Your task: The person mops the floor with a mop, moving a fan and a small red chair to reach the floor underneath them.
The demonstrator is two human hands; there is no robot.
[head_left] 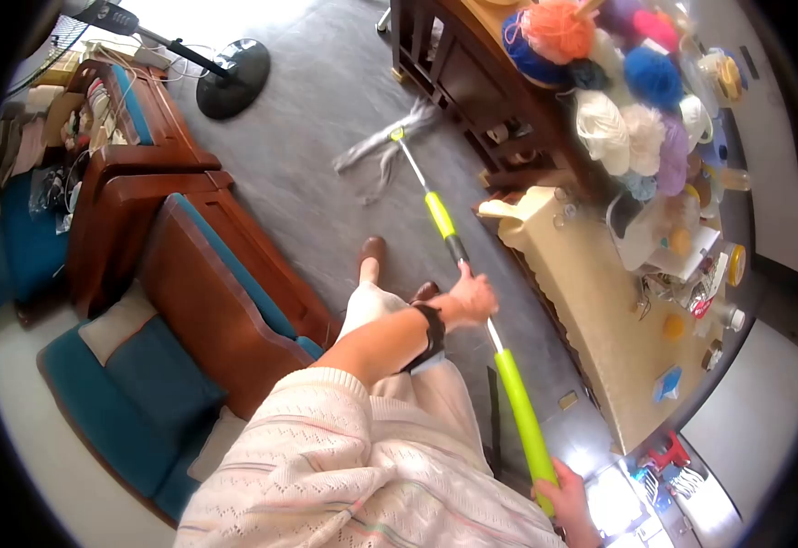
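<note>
A mop with a green and silver handle slants across the view, its grey mop head spread on the grey floor beside the dark wooden cabinet. One hand, with a black band at the wrist, is wrapped round the middle of the pole; by its arm from the left side it is my left hand. Lower down, near the end of the green grip, my right hand is closed round the handle.
A wooden sofa with teal cushions stands left. The round black fan base is at the upper left. Along the right are the dark cabinet, piled yarn and a cloth-covered table with jars.
</note>
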